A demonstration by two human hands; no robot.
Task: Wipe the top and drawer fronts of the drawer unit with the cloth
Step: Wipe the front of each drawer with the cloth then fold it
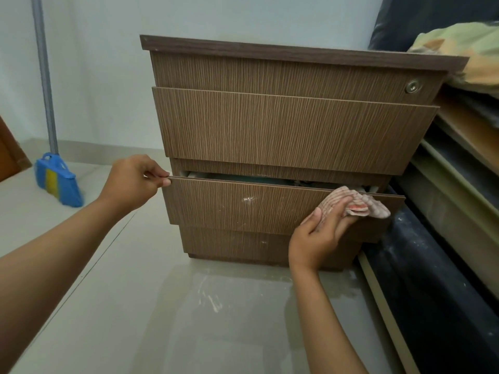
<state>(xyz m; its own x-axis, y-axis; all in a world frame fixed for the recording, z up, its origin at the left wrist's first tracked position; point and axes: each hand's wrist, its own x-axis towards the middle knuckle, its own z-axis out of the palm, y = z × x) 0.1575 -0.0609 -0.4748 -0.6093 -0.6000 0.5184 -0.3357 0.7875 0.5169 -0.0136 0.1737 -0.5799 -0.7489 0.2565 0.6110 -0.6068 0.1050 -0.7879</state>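
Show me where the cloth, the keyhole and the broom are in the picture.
cloth (356, 202): head view, on its bunched middle above the fingers.
keyhole (412, 86): head view, on the round metal lock.
broom (58, 180): head view, on the blue and yellow head.

A blue broom (58, 180) with a grey handle is propped against the pale wall (102, 76) on a glossy tiled floor (167, 319), while rumpled green-and-orange bedding (464, 49) is heaped above stacked boards (464, 147) at right.
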